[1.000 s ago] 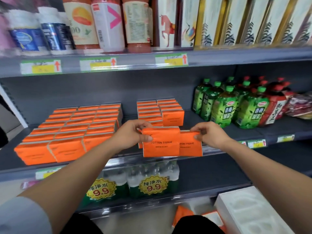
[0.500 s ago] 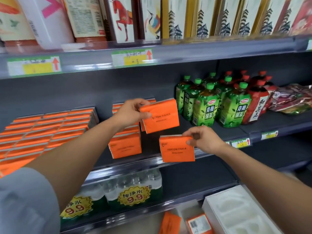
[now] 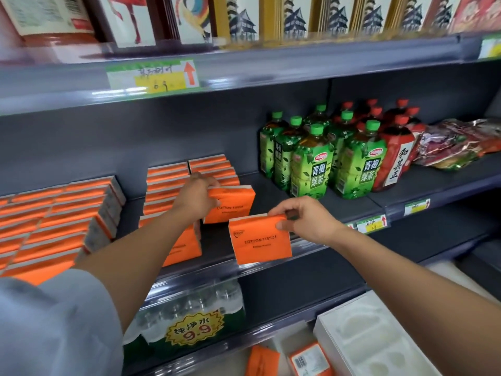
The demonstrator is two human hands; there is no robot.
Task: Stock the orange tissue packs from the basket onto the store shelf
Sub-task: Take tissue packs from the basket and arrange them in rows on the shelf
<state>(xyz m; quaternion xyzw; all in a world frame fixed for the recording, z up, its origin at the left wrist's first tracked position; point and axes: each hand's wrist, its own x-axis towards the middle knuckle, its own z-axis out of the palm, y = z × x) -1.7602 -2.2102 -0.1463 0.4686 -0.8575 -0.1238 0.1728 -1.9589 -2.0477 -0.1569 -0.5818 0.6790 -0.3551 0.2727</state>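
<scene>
We are bringing the first soft orange plastic-wrapped tissue pack (image 3: 235, 206) down from mid-air onto the dark grey metal shelf (image 3: 273, 204), beside the stocked orange rows (image 3: 166, 185); our left hand (image 3: 195, 196) is curling its fingers over its top. Our right hand (image 3: 306, 219) is still pinching the second orange pack (image 3: 260, 242) at the shelf's front lip, not yet placed.

- A dark grey back panel (image 3: 189, 126) is running behind the shelving.
- Picture boxes (image 3: 295, 20) are standing along the upper shelf (image 3: 298, 66), above a yellow price tag (image 3: 153, 77).
- Green tea bottles (image 3: 311, 164) are standing beside red-capped bottles (image 3: 395, 158) on the store shelf (image 3: 352, 206).
- Bottled water (image 3: 189, 308) is sitting on the lowest tier.
</scene>
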